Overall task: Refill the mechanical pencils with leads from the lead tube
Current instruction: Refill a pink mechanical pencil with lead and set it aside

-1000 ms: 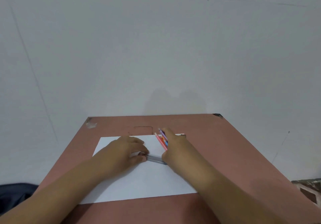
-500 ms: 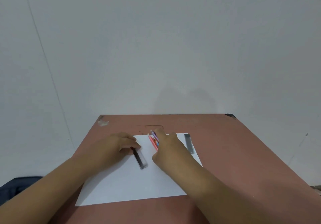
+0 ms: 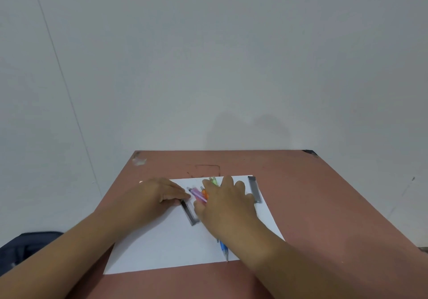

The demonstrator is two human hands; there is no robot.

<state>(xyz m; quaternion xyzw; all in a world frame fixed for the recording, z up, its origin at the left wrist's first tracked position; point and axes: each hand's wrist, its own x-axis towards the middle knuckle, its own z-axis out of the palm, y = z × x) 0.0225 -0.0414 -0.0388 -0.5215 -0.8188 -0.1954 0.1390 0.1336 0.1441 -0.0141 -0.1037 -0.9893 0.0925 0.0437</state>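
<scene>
**Both hands over the pencils and lead tubes on the paper sheet**

Head view. A white sheet of paper (image 3: 162, 247) lies on a reddish-brown table (image 3: 324, 194) set against a pale wall (image 3: 208, 66). The right hand (image 3: 228, 206) lies palm down, fingers spread and nearly straight, over a bundle of coloured mechanical pencils (image 3: 199, 194); pink, orange and green barrels show beyond the fingers, and a blue pencil tip (image 3: 224, 250) shows beneath the wrist, near the sheet's front edge. Whether the thumb curls under the bundle cannot be told. The left hand (image 3: 157, 196) rests on the sheet with fingers bent, its fingertips (image 3: 183, 197) touching the far end of a dark lead tube (image 3: 190, 213) that lies flat and slanted between the two hands; a firm pinch cannot be confirmed. A second lead tube (image 3: 254, 188) lies flat near the sheet's far right corner, just beside the right hand's outer fingers. A dark fabric object (image 3: 27, 247) shows at the lower left, off the table.
</scene>
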